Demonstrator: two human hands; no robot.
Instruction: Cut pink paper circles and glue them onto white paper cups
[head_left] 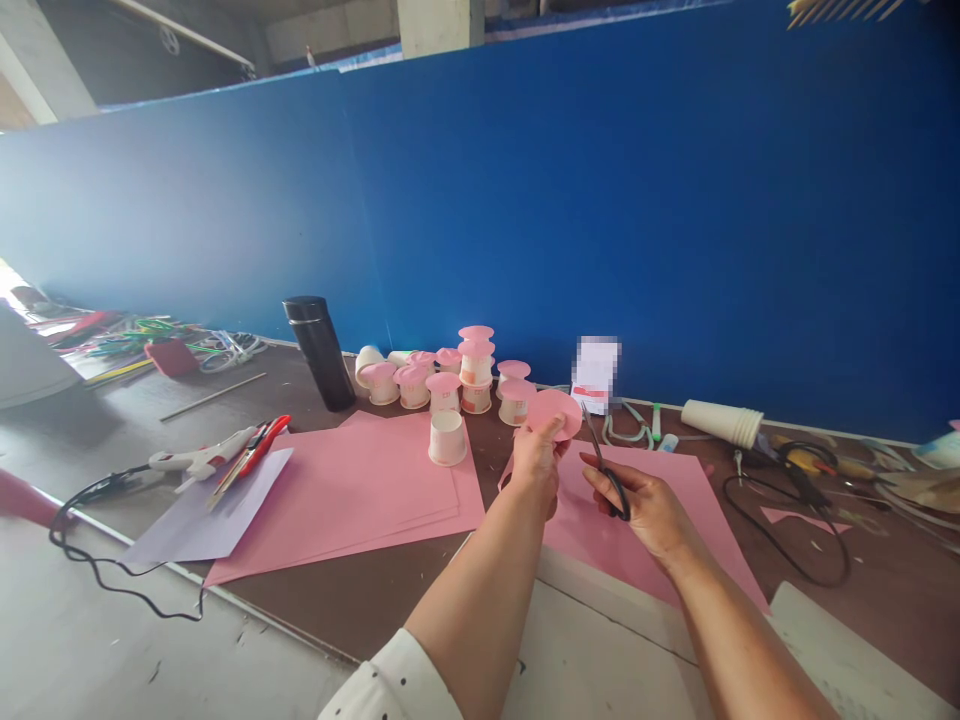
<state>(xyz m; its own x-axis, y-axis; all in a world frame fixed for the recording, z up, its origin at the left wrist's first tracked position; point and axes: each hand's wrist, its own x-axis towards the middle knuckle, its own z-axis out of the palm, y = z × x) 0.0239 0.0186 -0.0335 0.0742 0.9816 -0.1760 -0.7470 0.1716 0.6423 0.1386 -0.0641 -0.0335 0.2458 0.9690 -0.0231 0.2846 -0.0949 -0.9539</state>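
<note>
My left hand [538, 458] pinches a round pink paper disc [547, 408] above the table. In my right hand [646, 505] is a pair of scissors [611, 480], its blades pointing up close to the disc's right edge; whether they touch the paper I cannot tell. Pink sheets [375, 490] lie to the left, and another pink sheet [697, 530] is under my hands. One white paper cup [448, 438] stands upside down on the left sheets. Behind it are several cups topped with pink discs [476, 368], some stacked.
A black flask [320, 352] stands at the back left. On a pale lilac sheet [172, 540] lie a glue gun [202, 460] and red-handled pliers [264, 440]. Nested paper cups [721, 423] lie at right, near a black cable [772, 545]. A blue partition [600, 200] closes the back.
</note>
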